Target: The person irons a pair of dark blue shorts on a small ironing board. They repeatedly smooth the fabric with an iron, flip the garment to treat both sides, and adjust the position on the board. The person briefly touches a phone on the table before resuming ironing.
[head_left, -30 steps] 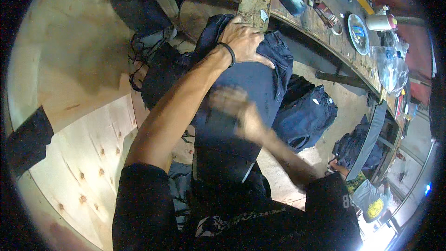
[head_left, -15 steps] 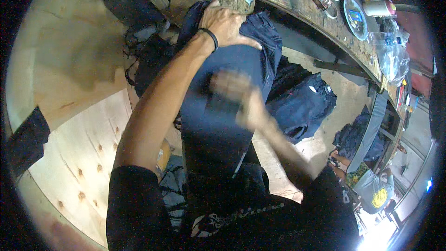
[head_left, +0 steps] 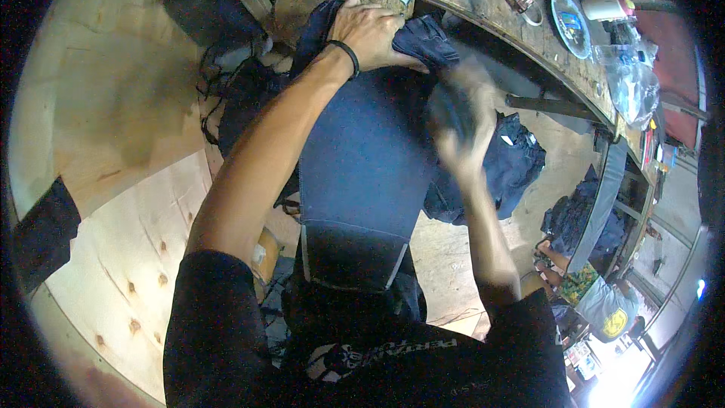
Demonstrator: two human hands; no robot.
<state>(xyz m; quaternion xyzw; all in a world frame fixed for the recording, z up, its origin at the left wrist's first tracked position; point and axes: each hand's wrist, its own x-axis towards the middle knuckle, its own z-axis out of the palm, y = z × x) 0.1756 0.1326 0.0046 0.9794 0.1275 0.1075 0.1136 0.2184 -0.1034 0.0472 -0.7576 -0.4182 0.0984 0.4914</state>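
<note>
Against workbench point(head_left: 483, 11): left hand point(head_left: 370, 30) pins dark jeans point(head_left: 362, 166); right hand point(head_left: 461, 125) blurred.

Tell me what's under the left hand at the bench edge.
The left hand presses on bunched dark blue denim against the wooden workbench. What lies beneath the cloth is covered.

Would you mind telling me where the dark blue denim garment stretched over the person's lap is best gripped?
Probably at the free hem end nearest the body, coming from below. The left hand already pins the far end of the denim garment by the workbench edge, and the blurred right hand is on its right side, so the stitched hem hangs clear.
</note>
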